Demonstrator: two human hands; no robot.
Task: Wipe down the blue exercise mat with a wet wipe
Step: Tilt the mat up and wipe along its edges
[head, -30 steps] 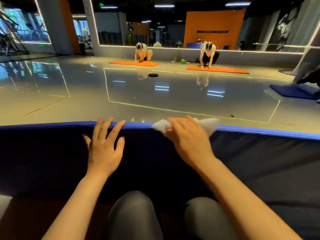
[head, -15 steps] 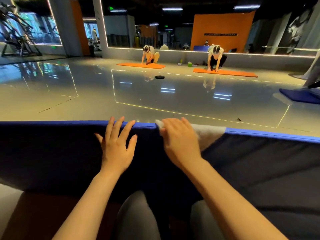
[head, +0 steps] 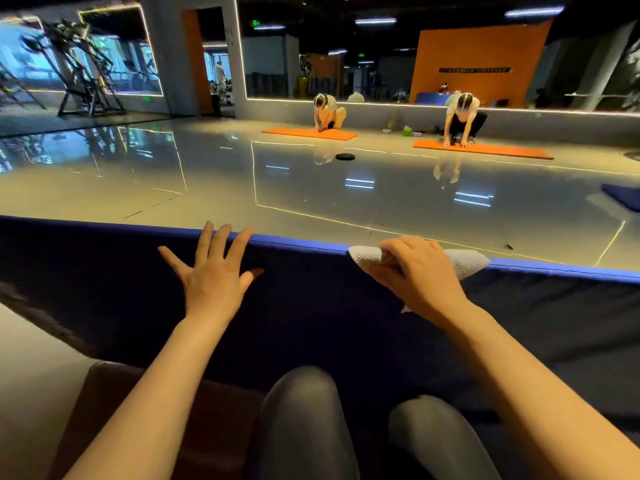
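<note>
Head view: blue exercise mat (head: 346, 327) lies on the floor (head: 311, 195). Left hand (head: 214, 275), fingers spread flat near the mat's far edge, likely steadies it. Right hand (head: 419, 271) grips the wet wipe (head: 464, 261) bunched against that far edge, placed to scrub the border.

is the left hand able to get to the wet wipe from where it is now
Probably yes. The left hand lies flat and spread on the blue mat, holding nothing, and only bare mat lies between it and the wet wipe. The right hand grips the wipe, though, covering its middle.
</note>
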